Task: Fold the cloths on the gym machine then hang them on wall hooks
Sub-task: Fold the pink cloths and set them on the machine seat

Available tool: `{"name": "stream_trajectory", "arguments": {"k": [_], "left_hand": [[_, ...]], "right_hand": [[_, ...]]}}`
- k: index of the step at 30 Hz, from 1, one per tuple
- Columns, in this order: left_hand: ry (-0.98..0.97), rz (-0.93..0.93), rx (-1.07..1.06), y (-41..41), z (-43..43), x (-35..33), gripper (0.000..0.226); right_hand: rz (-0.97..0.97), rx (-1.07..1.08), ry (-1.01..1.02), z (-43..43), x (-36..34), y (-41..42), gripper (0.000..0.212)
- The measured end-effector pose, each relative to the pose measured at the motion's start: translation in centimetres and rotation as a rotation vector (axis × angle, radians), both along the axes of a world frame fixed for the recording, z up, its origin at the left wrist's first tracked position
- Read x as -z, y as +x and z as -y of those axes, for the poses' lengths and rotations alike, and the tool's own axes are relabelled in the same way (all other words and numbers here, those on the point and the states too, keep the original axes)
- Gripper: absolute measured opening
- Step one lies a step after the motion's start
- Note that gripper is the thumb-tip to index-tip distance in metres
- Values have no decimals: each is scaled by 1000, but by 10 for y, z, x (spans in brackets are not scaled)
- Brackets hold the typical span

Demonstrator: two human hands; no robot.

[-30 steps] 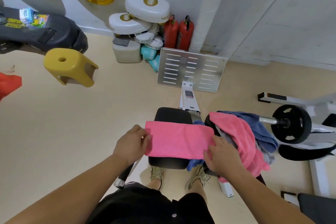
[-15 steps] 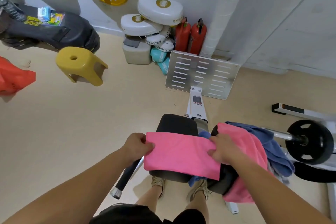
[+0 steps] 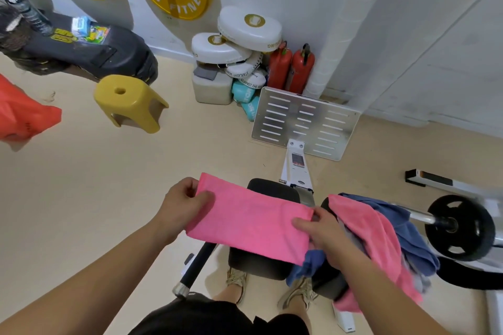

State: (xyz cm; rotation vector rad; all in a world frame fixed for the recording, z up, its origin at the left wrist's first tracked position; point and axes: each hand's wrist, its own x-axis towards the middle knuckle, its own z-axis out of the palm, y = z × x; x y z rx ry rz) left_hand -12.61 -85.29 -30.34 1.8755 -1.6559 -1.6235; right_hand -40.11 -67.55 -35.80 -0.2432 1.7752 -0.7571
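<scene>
Lifted since a second ago, the folded pink cloth now hangs stretched in the air between both hands, no longer lying flat on the black seat pad; its left end has swung out past the pad over the floor. Fingers of the left hand are closed on the cloth's left end, thumb on top. Those of the right hand pinch the right end, thumb pressed on the upper face.

Below the cloth sits the seat pad of the gym machine, with the slotted metal footplate beyond it. Just right of the right hand, a second pink cloth and a blue cloth lie heaped over a black roller pad. Further right, a black weight plate is on a bar. A yellow stool stands on the floor to the left, well apart, and two red extinguishers stand by the wall.
</scene>
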Motion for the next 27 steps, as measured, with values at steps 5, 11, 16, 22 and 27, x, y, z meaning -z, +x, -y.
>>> {"name": "stream_trajectory", "arguments": {"k": [5,11,16,22,27], "left_hand": [[-111,49,98,-9,-13,-9,5],[-149,35,346,-63,-61,-3,15],[-163,47,507,-105,-96,23,41],[0,25,725,-119,-117,40,17],[-154,66,814,-91,-108,38,41]], "right_hand": [[-332,-151,25,8,10,44,12],[-420,-71,42,-3,7,43,21],[-249,29,32,-7,4,37,18],[-41,167,64,-8,6,36,37],[-245,-31,0,-6,10,39,18]]}}
